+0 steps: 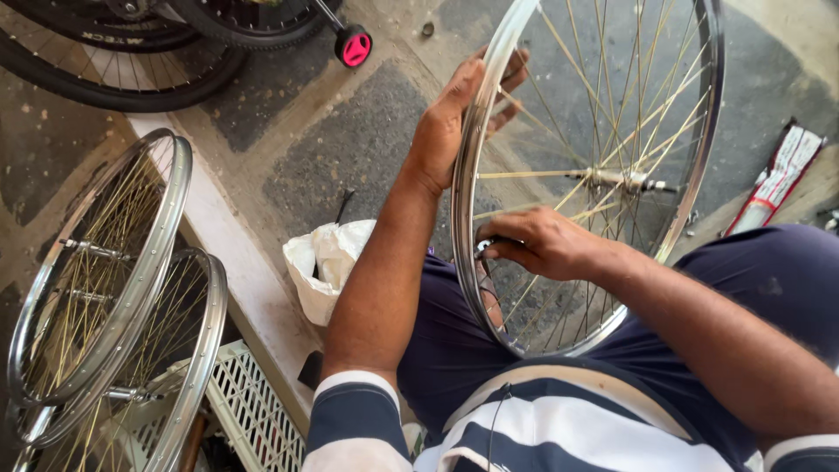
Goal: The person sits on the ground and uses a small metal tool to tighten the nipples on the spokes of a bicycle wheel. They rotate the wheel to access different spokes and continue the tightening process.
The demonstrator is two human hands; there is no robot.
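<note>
While it stands upright on the person's lap, the spoked bicycle wheel [603,175] fills the upper right of the view: a thin, bright metal rim, round and smooth, with many fine straw-coloured spokes running in to a small metal hub and axle at its middle. The left hand [450,118] lies on the far left arc of that rim, palm against the metal and fingers curled over the edge into the spokes, so it grips the rim. The right hand [542,245] sits lower, inside the rim just below the hub, its fingers closed in a pinch on a small dark metal tool at the rim's inner edge; the tool's shape is too small to make out. Both forearms come from striped navy and white sleeves, and dark blue trousers lie under the wheel.

Left of the wheel, just beside the left forearm, a crumpled white plastic bag [328,262] sits on a pale concrete kerb. Well to the left of the wheel, two more bare rims [114,288] lean together, shiny and spoked like the first, above a white plastic lattice crate [249,406]. Up and left of the wheel lie black rubber tyres [114,61] with knobbly tread, and a small pink and black wheel [354,45]. Right of the wheel, a long red and white packet [782,175] rests on the rough grey floor.
</note>
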